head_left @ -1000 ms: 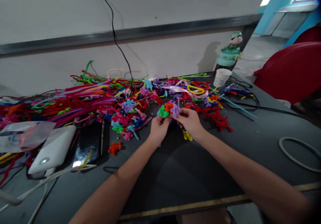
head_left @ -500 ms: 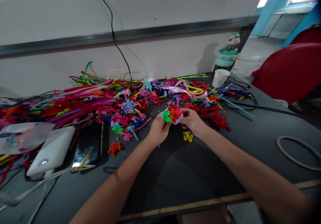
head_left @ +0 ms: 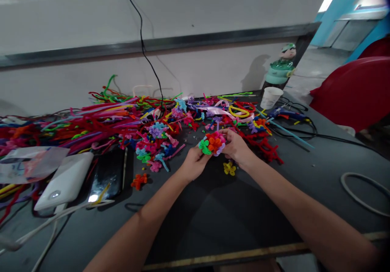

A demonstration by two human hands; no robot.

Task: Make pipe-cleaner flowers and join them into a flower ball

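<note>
Between my two hands, above the dark table, is a bunch of pipe-cleaner flowers [head_left: 215, 142] in green, orange, pink and lilac. My left hand [head_left: 195, 163] grips it from the lower left, fingers closed around its underside. From the right, my right hand [head_left: 236, 147] pinches the bunch at its edge; the fingertips are partly hidden behind the flowers. A yellow pipe-cleaner flower [head_left: 229, 168] lies on the table just below my right hand. Farther left lies an orange pipe-cleaner flower [head_left: 139, 181], apart from both hands.
Loose pipe cleaners [head_left: 100, 117] heap along the wall. At left lie a white power bank [head_left: 65, 178], a phone [head_left: 106, 174] and a plastic bag [head_left: 30, 164]. A paper cup [head_left: 271, 97], a glue gun [head_left: 288, 114] and a figure-shaped bottle [head_left: 279, 69] stand or lie at right.
The view has shifted slightly, so most things sit a little lower and farther right. Both hands keep hold of the flower bunch, which has turned slightly.
</note>
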